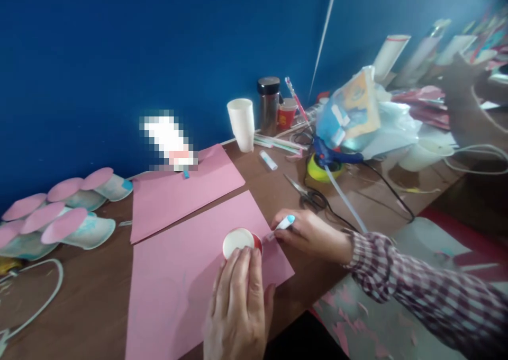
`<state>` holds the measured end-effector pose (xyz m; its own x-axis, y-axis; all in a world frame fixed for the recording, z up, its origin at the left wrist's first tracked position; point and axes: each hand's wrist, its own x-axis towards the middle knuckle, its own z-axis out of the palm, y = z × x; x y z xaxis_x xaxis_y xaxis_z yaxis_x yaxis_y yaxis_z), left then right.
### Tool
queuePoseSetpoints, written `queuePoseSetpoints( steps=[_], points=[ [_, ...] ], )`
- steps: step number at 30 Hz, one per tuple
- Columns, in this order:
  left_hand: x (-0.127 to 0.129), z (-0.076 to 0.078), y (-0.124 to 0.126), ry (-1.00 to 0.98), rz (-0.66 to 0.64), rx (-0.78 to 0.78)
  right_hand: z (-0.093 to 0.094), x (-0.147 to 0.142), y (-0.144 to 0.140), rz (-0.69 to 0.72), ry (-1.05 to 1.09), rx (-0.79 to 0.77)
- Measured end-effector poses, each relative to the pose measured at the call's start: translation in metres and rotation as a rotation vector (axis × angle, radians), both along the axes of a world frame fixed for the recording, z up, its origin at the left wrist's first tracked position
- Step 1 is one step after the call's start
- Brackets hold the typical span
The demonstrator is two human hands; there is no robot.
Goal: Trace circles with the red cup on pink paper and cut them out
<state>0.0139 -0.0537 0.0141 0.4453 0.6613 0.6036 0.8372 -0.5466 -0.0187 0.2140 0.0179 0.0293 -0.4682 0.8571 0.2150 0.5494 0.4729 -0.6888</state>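
A small red-and-white paper cup (pixel 239 240) stands upside down on a pink paper sheet (pixel 178 280) near the table's front. My left hand (pixel 238 307) presses down on the cup's base with its fingers. My right hand (pixel 311 235) holds a white pen with a blue end (pixel 282 225), and the pen's tip touches the sheet right beside the cup's rim. The right arm wears a checked sleeve (pixel 420 291).
A second pink sheet (pixel 178 190) lies behind. Paper cups with pink discs (pixel 59 217) sit at the left. Further back stand a white cup (pixel 242 123), a steel flask (pixel 269 105), scissors (pixel 305 193), a glue gun (pixel 333 161), cables and plastic bags (pixel 365 116).
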Motion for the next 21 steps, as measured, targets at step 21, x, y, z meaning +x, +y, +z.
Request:
queuePoseSetpoints(
  steps=[21],
  points=[
    [0.0, 0.015, 0.029, -0.137, -0.057, 0.17, 0.018, -0.018, 0.021, -0.169, 0.219, -0.038]
  ],
)
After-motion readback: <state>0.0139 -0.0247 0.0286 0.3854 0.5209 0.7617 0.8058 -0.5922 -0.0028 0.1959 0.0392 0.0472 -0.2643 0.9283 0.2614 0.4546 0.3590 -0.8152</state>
